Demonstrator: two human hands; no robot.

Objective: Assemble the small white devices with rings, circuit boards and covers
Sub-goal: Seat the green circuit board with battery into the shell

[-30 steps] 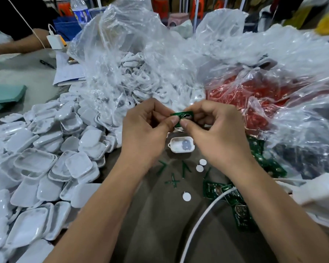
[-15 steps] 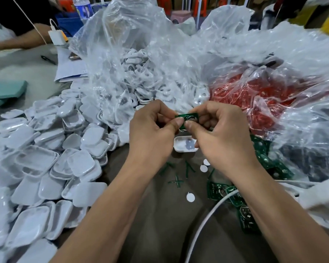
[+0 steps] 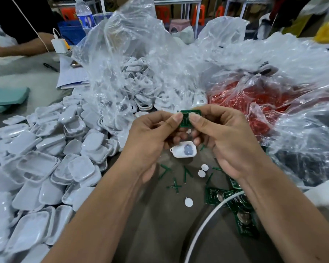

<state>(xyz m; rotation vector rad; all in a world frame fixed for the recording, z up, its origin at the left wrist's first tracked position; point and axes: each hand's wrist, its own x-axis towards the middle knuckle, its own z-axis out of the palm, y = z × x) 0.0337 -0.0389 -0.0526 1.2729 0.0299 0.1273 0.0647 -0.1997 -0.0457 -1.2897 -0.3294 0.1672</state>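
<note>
From the head camera, the left hand point(image 3: 150, 137) and the right hand point(image 3: 222, 137) together pinch one small green circuit board point(image 3: 188, 118), each thumb pressed on its near face and the curled fingers closing behind it. A second ago the board sat lower and flatter between the fingertips; now it has been lifted a little and turned more upright, so its face shows toward the camera. That suggests it is being checked or lined up before fitting, not yet seated. Just below the hands, on the brown table point(image 3: 160, 224), lies an open white device shell point(image 3: 183, 149) with a grey patch inside, apart from the board and in the same spot as before. White covers point(image 3: 46, 168) are heaped on the left, more circuit boards point(image 3: 234, 202) lie by the right wrist, and small white discs point(image 3: 201, 173) are scattered between. The board probably goes into the shell next.
</note>
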